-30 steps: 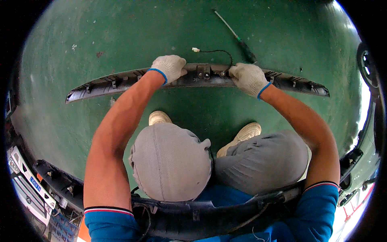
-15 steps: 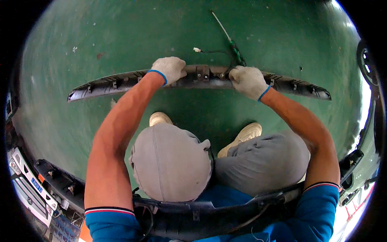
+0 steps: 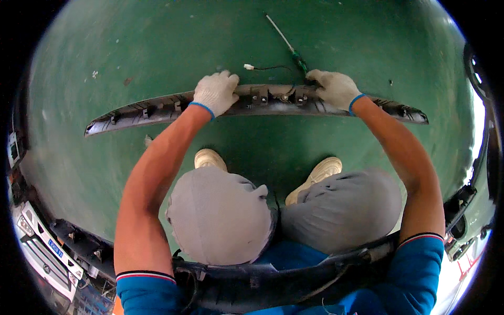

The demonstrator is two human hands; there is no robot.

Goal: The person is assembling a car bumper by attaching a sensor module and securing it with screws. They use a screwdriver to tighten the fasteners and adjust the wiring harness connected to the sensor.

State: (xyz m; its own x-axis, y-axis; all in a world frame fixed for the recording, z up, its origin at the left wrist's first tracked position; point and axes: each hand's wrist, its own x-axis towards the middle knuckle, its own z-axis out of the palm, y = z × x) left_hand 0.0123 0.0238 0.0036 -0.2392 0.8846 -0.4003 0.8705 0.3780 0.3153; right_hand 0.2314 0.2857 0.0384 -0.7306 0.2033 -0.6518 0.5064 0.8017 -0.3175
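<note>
A long, dark, curved car trim strip lies across the green floor in front of me, its inner side with clips and studs facing up. My left hand, in a white knitted glove with a blue cuff, is closed over the strip left of its middle. My gloved right hand grips the strip right of its middle, fingertips at the far edge. Beside those fingertips lies a screwdriver with a dark green handle, its shaft pointing away. A thin cable with a white connector extends from the strip's far side.
My grey-clad knees and light shoes are on the near side of the strip. Another dark curved part stretches across close to my body. A white vehicle front stands at lower left, with dark parts along the right rim.
My right hand has shifted right along the strip, uncovering a bracket and studs near the middle. The left hand's fingers have spread a little over the far edge.
</note>
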